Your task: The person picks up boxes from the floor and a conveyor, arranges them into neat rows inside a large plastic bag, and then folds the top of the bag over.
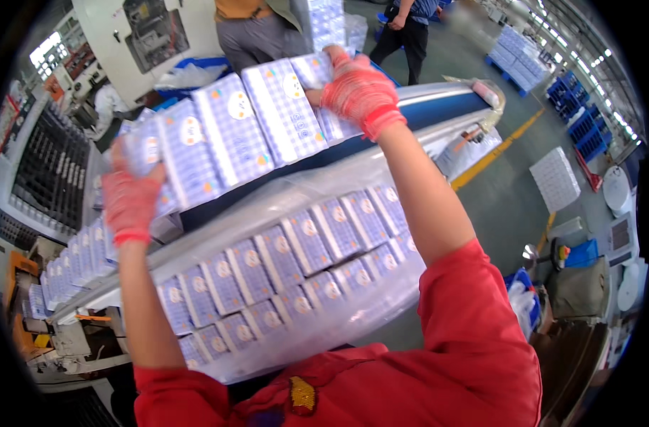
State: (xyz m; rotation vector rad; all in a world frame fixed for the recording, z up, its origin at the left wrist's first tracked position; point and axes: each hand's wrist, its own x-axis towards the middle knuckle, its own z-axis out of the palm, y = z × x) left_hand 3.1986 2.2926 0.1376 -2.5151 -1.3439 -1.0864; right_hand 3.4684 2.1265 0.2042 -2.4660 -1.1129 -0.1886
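Note:
A row of several purple-and-white checked tissue packs (239,124) is squeezed between my two hands over a blue conveyor belt (438,112). My left hand (133,196), in a red knit glove with bare fingertips, presses on the left end of the row and is slightly blurred. At the far right end, my right hand (360,96), gloved the same way, grips the last pack with thumb and fingers. Nearer to me, two layers of matching packs (278,252) stand inside a clear plastic bag (367,306). The undersides of the held packs are hidden.
More packs (82,249) line the conveyor at the left, beside a machine with a dark slatted panel (50,167). Two people (249,35) stand beyond the belt. A blue bin (189,77) with plastic is behind the row. A pallet stack (516,53) stands far right.

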